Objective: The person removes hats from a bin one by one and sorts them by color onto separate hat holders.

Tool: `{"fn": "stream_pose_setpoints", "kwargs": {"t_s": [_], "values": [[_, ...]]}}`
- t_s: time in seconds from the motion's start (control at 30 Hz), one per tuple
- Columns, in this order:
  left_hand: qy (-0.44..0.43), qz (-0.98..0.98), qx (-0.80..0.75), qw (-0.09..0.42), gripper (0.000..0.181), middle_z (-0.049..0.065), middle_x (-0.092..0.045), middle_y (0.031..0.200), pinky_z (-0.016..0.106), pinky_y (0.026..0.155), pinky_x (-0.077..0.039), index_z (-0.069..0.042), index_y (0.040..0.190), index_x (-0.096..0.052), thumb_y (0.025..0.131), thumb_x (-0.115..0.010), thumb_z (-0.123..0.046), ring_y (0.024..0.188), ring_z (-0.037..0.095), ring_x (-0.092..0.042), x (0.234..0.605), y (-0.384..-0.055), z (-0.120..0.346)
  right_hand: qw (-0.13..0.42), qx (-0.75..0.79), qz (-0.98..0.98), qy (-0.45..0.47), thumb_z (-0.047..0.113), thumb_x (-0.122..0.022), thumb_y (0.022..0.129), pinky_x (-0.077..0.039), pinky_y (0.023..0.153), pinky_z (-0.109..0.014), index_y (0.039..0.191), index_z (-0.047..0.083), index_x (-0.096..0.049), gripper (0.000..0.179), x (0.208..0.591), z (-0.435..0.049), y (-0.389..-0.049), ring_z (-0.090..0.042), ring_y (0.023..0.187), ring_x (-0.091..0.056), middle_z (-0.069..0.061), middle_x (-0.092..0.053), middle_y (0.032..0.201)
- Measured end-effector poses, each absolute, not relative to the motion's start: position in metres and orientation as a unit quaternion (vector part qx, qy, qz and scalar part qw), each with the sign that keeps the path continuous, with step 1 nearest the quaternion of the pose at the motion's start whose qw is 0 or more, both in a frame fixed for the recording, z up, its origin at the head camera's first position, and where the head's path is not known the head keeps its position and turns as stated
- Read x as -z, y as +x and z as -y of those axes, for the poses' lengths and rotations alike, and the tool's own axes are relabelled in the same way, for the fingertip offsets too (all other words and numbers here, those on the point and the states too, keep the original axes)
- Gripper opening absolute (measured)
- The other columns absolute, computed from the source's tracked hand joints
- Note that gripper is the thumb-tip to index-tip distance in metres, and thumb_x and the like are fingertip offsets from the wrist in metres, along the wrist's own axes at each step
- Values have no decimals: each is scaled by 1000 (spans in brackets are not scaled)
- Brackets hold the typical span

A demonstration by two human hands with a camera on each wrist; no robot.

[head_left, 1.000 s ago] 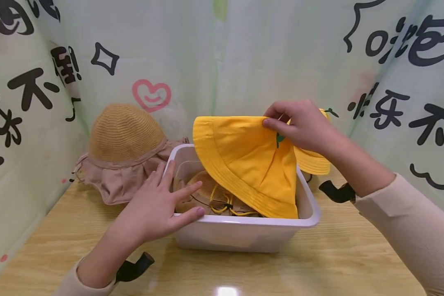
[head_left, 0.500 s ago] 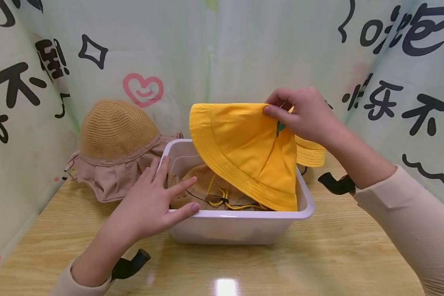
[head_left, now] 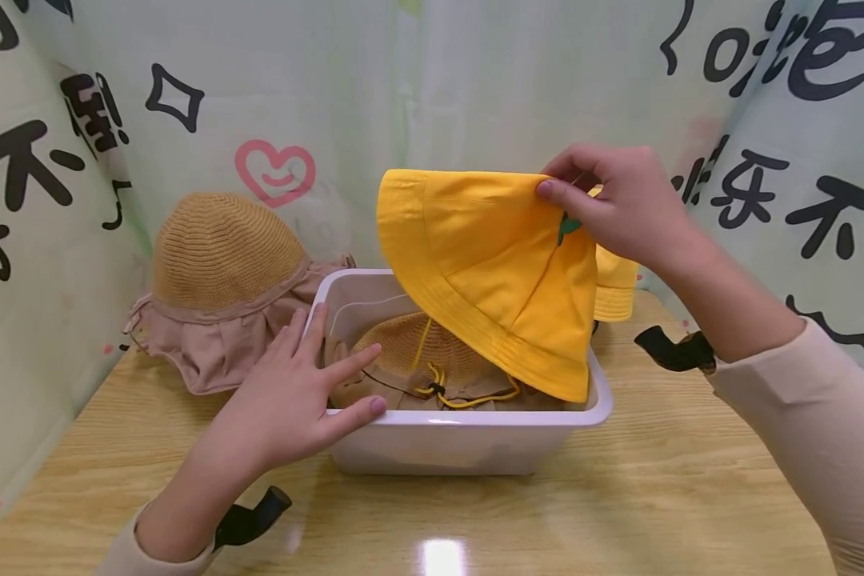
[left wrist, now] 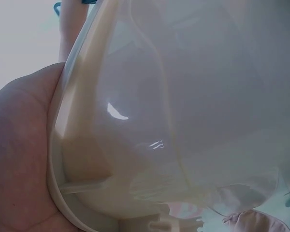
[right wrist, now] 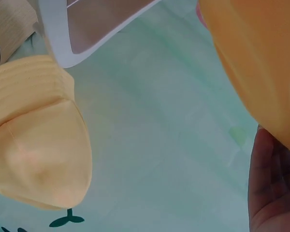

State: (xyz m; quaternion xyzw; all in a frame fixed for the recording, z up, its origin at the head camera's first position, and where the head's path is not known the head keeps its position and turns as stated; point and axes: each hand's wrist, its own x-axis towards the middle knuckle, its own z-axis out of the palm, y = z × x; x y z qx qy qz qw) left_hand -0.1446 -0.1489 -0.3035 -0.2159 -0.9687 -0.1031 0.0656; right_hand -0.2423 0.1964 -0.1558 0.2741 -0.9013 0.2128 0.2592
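Note:
A yellow bucket hat (head_left: 490, 272) with a small green leaf hangs folded in my right hand (head_left: 622, 204), whose thumb and fingers pinch it near the crown. Its lower brim is at the right side of a white plastic bin (head_left: 461, 418), over the opening. Inside lies a woven straw hat (head_left: 396, 340) with a yellow drawcord (head_left: 439, 390). My left hand (head_left: 295, 404) rests on the bin's left front corner, fingers spread. The left wrist view has the palm (left wrist: 19, 154) against the bin's rim. In the right wrist view, fingers (right wrist: 263, 154) hold the hat's edge.
A straw hat with a pink ruffled brim (head_left: 226, 256) stands left of the bin on the wooden table (head_left: 583, 512). Behind the bin's right side is a second yellow hat (head_left: 614, 290), partly hidden. Printed curtains (head_left: 468, 96) enclose the back and sides.
My right hand has raised the yellow hat, shifting slightly right over the last half second. More of the straw hat and cord in the bin shows. The left hand keeps its place on the bin.

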Motion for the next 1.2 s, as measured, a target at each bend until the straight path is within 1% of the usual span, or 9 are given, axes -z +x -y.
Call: {"fn": "stream_pose_setpoints", "kwargs": {"t_s": [0.17,0.27,0.43,0.53,0.73,0.9,1.03,1.2], "values": [[-220,968,101,67,68,27,0,164,67,116,-16,-45,149,-41,91,-37,-79,149,50,-7,305,-145,146,268,-227,901,257,31,-63,99,-45,64,-14,105,10,-73,24,152,-207,-243,-5,78,-59,0,-70,90],[-222,967,100,68,68,27,0,164,66,117,-16,-45,149,-40,91,-36,-79,149,50,-7,307,-146,145,274,-245,898,240,31,-63,98,-45,65,-13,108,10,-73,25,147,-212,-242,-6,80,-59,6,-68,91],[-226,967,97,73,69,29,-4,163,65,117,-17,-44,149,-42,90,-37,-79,149,51,-9,310,-144,145,309,-255,890,218,30,-64,98,-45,65,-10,111,7,-73,28,138,-221,-242,-3,82,-58,18,-62,88],[-225,967,96,71,69,31,-7,162,67,116,-18,-43,149,-43,91,-38,-79,149,52,-8,311,-142,145,314,-256,892,200,31,-64,98,-44,64,-9,113,7,-73,29,134,-227,-243,-1,82,-55,20,-60,88],[-224,967,100,74,66,30,-5,163,67,115,-18,-44,149,-43,92,-37,-78,149,51,-9,310,-139,146,296,-265,904,159,34,-62,98,-43,68,-9,117,8,-71,34,126,-238,-247,-3,85,-53,14,-59,93],[-229,965,107,71,66,29,-1,163,67,116,-18,-44,149,-42,92,-38,-77,148,52,-10,307,-141,146,300,-268,903,150,36,-61,98,-44,66,-7,116,7,-72,36,123,-246,-250,-4,85,-54,12,-61,95],[-227,966,109,67,66,29,0,163,67,115,-17,-44,149,-42,92,-38,-77,148,53,-9,306,-142,148,297,-270,906,132,36,-61,98,-44,65,-6,119,8,-71,37,119,-250,-253,-5,85,-54,9,-61,99],[-228,965,105,71,66,30,-1,163,67,115,-18,-43,149,-42,92,-39,-76,148,53,-10,304,-144,148,286,-268,915,95,37,-58,98,-44,72,-6,126,10,-69,40,111,-254,-258,-7,89,-54,4,-60,106]]}}
